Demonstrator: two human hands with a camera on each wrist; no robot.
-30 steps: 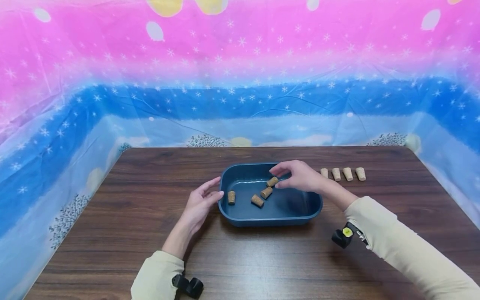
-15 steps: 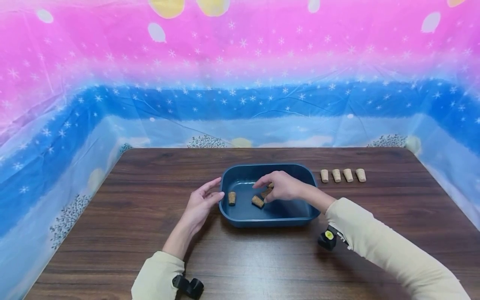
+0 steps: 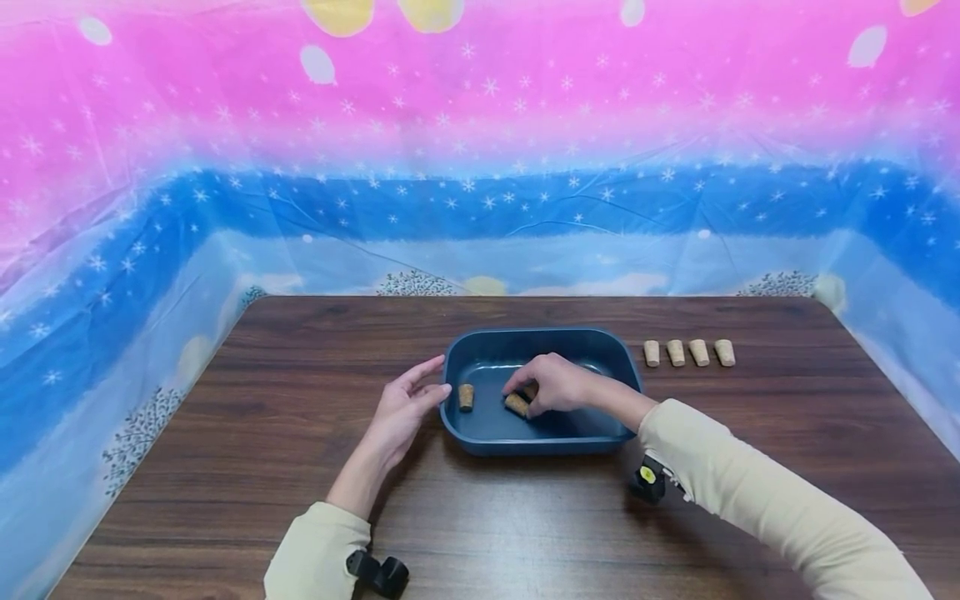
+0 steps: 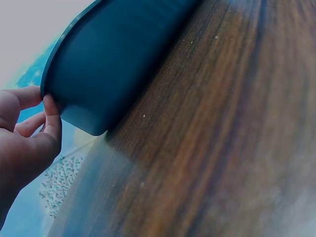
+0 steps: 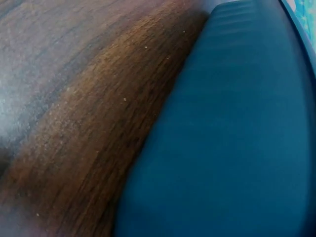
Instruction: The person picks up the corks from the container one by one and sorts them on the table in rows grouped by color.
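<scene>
In the head view a dark blue rectangular tray (image 3: pixel 547 446) stands on the wooden table. My left hand (image 3: pixel 401 408) rests its fingertips and thumb against the tray's left end; in the left wrist view the thumb (image 4: pixel 52 118) lies at the rim near a corner. My right hand (image 3: pixel 555 385) reaches down inside the tray and pinches a brown cork stopper (image 3: pixel 517 405) between thumb and fingers. Another cork stopper (image 3: pixel 466 397) stands near the tray's left wall. The area behind the right fingers is mostly hidden. The right wrist view shows the tray's outer side wall (image 5: pixel 222 123) and no hand.
Several paler cork stoppers (image 3: pixel 676 352) stand in a row on the table, just right of the tray. The brown wooden table (image 3: pixel 487 533) runs back to a pink and blue printed cloth (image 3: pixel 480 200) hanging behind and at both sides.
My right hand has moved left and down across the tray, from the rear corks to the front one, and its fingers have closed round it. The left hand stays at the tray's end.
</scene>
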